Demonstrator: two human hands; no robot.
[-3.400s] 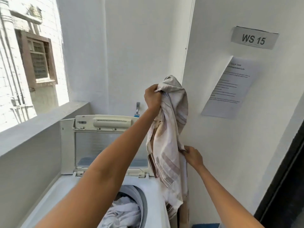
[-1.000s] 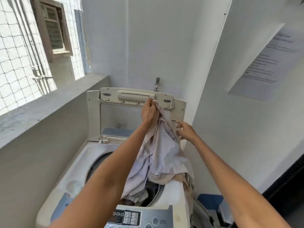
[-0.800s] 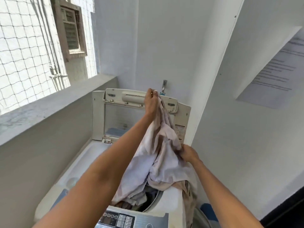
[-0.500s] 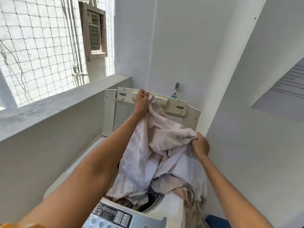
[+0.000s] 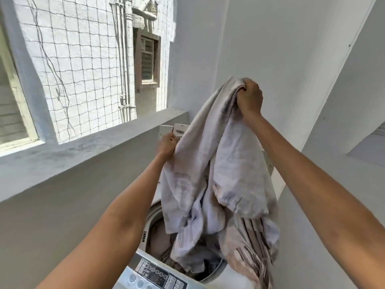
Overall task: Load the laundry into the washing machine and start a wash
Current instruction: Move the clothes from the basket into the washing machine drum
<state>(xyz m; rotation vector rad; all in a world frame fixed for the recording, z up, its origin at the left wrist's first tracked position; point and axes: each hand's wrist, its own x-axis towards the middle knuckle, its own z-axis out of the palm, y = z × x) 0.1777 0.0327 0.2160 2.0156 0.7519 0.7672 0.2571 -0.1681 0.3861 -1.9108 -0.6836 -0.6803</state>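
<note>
**Both hands hold a pale cloth up over the open washer**

The right hand [image 5: 249,97] is raised high, its fingers curled tightly round a bunched top edge of the pale cloth [image 5: 225,161]. The left hand [image 5: 167,145] sits lower and to the left, pinching the cloth's side edge between fingers and thumb. Both forearms reach up and forward from the bottom of the view.

The cloth hangs between the two hands in loose folds, greyish-white with faint marks, and its lower end drops into the mouth of the drum [image 5: 160,232]. More laundry lies in the drum beneath it, and a brown-striped piece [image 5: 250,245] spills over the right rim of the washing machine [image 5: 231,276]. The machine's control panel [image 5: 158,274], with rows of buttons, lies at the near edge. Behind the cloth, a corner of the raised lid [image 5: 179,128] shows just above the left hand.

To the left runs a grey concrete ledge [image 5: 87,147], with wire netting [image 5: 79,59] across the opening above it and a shuttered window [image 5: 147,61] on the building beyond. White walls close the corner behind and to the right, where a sheet of paper [image 5: 370,147] is fixed.
</note>
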